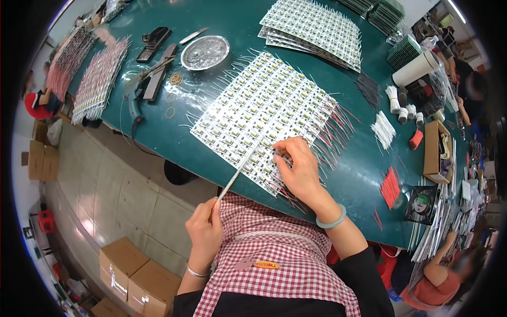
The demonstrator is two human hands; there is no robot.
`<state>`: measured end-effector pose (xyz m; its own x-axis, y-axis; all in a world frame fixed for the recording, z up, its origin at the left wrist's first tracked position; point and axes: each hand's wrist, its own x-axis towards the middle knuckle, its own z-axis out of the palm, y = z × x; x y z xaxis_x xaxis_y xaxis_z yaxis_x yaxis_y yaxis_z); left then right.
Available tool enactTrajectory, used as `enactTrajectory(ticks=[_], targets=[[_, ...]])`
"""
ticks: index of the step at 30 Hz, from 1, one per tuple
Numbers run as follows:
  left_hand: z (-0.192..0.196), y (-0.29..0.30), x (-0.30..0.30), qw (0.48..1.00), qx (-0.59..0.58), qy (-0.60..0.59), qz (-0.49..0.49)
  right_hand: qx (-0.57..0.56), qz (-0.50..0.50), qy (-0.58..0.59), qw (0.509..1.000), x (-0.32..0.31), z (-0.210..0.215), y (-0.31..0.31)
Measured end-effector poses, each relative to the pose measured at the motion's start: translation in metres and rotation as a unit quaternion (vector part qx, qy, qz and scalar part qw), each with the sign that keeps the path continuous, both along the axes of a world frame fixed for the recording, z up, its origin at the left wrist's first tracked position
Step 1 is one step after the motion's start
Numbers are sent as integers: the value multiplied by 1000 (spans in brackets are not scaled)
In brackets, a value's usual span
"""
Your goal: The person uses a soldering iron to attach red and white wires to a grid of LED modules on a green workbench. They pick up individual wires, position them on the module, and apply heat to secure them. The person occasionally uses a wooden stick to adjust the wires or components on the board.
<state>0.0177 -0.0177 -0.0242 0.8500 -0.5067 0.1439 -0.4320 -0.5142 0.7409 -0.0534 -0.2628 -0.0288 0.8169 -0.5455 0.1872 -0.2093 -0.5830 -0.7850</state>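
A large white panel of small circuit boards [259,113] with red and white wires sticking out lies on the green table [158,132] in front of me. My right hand [300,168], with a pale green bangle on the wrist, presses down on the panel's near edge. My left hand [206,224] hangs below the table edge and pinches the lower end of a thin white strip [240,170]. The strip runs up from that hand onto the panel. A red and white checked apron [274,253] covers my lap.
More board panels [311,29] lie stacked at the far side, others [100,76] at the left. A round metal dish [205,52], hand tools [156,74], rubber bands [170,112], wire bundles [384,129] and a small cardboard box [435,150] stand around. Cardboard boxes [140,277] sit on the floor. Another person [441,274] sits at right.
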Motion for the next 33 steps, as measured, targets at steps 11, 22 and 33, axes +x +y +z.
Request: enactTrajectory(ticks=[11, 22, 33], targets=[[-8, -14, 4, 996, -52, 71, 15, -2, 3, -15, 1000, 0, -2, -1], [-11, -27, 9, 996, -65, 62, 4, -28, -3, -2, 1000, -1, 5, -1], [-15, -22, 15, 980, -110, 164, 19, 83, -2, 17, 996, 13, 22, -41]])
